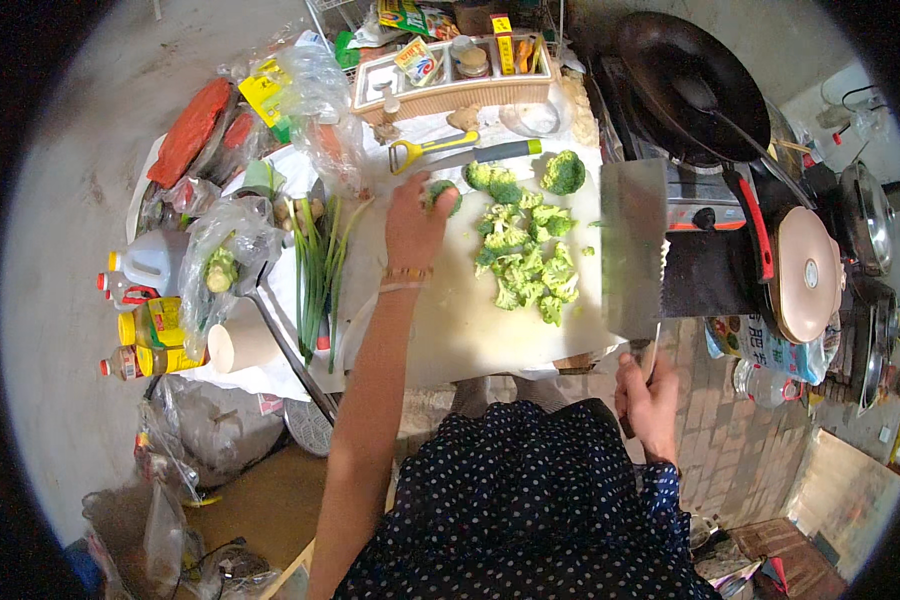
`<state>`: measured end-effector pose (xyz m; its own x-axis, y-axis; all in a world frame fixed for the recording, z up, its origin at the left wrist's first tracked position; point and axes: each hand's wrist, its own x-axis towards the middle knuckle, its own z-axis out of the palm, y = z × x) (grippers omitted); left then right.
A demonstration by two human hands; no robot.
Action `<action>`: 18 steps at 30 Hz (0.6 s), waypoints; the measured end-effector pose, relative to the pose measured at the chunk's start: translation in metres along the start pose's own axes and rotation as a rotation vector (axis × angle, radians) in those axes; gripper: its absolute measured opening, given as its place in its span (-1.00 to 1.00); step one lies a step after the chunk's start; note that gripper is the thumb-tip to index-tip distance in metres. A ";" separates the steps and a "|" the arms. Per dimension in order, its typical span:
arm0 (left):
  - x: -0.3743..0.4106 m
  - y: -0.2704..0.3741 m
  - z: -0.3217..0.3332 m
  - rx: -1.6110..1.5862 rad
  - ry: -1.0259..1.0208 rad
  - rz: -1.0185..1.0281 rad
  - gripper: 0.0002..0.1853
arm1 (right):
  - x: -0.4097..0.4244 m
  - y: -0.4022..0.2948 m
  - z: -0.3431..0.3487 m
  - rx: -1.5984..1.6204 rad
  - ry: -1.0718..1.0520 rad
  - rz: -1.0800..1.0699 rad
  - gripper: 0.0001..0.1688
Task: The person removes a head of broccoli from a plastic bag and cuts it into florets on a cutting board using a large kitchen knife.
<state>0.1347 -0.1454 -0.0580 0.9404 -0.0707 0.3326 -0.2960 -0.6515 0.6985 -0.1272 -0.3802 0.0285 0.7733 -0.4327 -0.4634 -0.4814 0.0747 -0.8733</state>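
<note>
My left hand (418,225) is at the left part of the white cutting board (420,330), its thumb and fingers around a small broccoli floret (445,196). My right hand (649,394) grips the handle of a cleaver (634,247). The broad blade stands up past the board's right edge, and a bit of pale residue clings along its side. Cut broccoli pieces (529,266) lie in a loose pile at the board's middle right. Two larger florets, one of them a round broccoli head (563,172), sit above that pile.
A yellow peeler (427,150) and a grey-handled knife (495,152) lie along the board's far edge. Green onions (319,277), a ladle (292,337) and a bagged broccoli stalk (221,270) are on the left. A wok (690,90) sits over the stove at right, near a red-handled pan (751,225).
</note>
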 end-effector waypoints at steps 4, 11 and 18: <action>0.008 -0.004 0.002 -0.086 -0.262 -0.121 -0.63 | -0.017 0.008 0.011 -0.141 -0.124 -0.083 -0.76; -0.100 0.027 -0.037 -0.274 -0.161 -0.022 -0.65 | -0.026 0.008 0.041 -0.391 -0.310 -0.163 -0.75; -0.157 0.030 -0.038 -0.284 -0.125 -0.074 -0.77 | -0.023 -0.016 0.048 -0.477 -0.289 -0.193 -0.76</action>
<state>-0.0278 -0.1251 -0.0655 0.9691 -0.1348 0.2064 -0.2447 -0.4223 0.8728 -0.1178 -0.3285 0.0463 0.9142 -0.1306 -0.3837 -0.4015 -0.4219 -0.8129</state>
